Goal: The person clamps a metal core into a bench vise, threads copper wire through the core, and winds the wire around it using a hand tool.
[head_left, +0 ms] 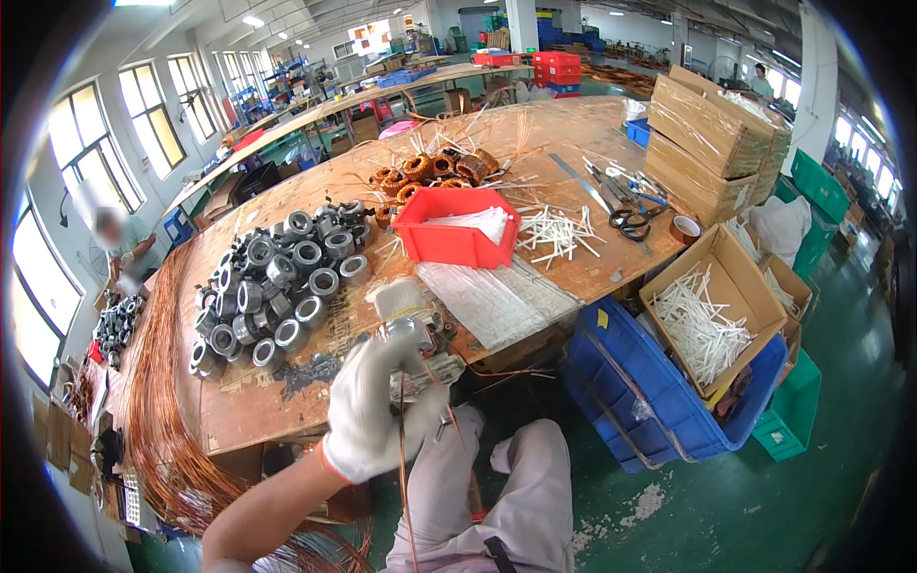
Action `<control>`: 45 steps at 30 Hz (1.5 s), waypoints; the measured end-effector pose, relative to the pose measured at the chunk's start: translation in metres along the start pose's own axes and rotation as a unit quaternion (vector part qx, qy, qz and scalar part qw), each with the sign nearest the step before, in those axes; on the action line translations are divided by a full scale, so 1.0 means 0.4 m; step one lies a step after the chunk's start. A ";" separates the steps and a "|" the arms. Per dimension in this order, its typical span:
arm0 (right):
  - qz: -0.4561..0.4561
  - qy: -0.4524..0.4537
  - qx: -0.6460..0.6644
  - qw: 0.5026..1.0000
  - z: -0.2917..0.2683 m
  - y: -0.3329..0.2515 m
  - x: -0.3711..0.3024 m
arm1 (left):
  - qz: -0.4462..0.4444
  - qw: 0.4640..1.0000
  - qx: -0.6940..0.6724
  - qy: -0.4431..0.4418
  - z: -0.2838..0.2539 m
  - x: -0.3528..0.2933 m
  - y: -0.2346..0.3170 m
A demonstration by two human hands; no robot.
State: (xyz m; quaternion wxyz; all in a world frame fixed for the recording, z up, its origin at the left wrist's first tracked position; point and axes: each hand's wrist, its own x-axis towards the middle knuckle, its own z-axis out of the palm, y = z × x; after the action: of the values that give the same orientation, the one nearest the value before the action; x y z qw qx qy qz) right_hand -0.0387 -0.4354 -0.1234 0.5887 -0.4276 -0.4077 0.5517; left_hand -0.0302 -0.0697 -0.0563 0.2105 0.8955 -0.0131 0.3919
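My left hand (368,415), in a white knit glove, is raised at the table's near edge. Its fingers, slightly blurred, curl around a grey ring core (411,330), partly hidden behind them. Strands of copper wire (402,468) hang from the hand down over my lap. My right hand does not show. Left of the glove lies a heap of grey ring cores (277,272). Beyond it stands a red bin (454,241) with white sleeves inside, beside a clear plastic sheet (497,301). Cores wound with copper (417,168) are piled behind the bin.
White tubes (557,234), scissors (632,225), a steel ruler (579,181) and a tape roll (685,229) lie on the right. A blue crate (611,392) carries a carton (755,315) of white tubes. Long copper wires (158,382) drape along the left edge. Another person (134,250) is at far left.
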 end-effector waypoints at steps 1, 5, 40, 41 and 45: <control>-0.036 -0.039 -0.034 0.998 -0.013 0.011 -0.002 | -0.078 0.989 -0.127 0.008 0.017 0.059 0.023; -0.074 0.010 -0.023 0.997 -0.068 0.101 0.190 | -0.415 0.810 -0.415 0.012 0.020 0.258 -0.103; -0.050 0.186 0.429 0.882 -0.074 0.125 0.446 | -0.567 0.699 -0.427 0.084 0.139 0.204 -0.375; -0.022 0.242 0.355 0.903 -0.043 0.141 0.358 | -0.515 0.767 -0.373 0.089 0.113 0.174 -0.351; 0.169 0.064 0.214 0.960 -0.116 0.036 0.010 | 0.120 0.971 0.187 0.086 0.051 0.090 -0.119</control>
State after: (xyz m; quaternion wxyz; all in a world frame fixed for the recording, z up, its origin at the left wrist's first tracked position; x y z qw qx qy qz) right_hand 0.0015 -0.4336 -0.1510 0.5892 -0.3891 -0.1634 0.6890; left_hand 0.0179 -0.0292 -0.0604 -0.0091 0.8739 -0.0288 0.4852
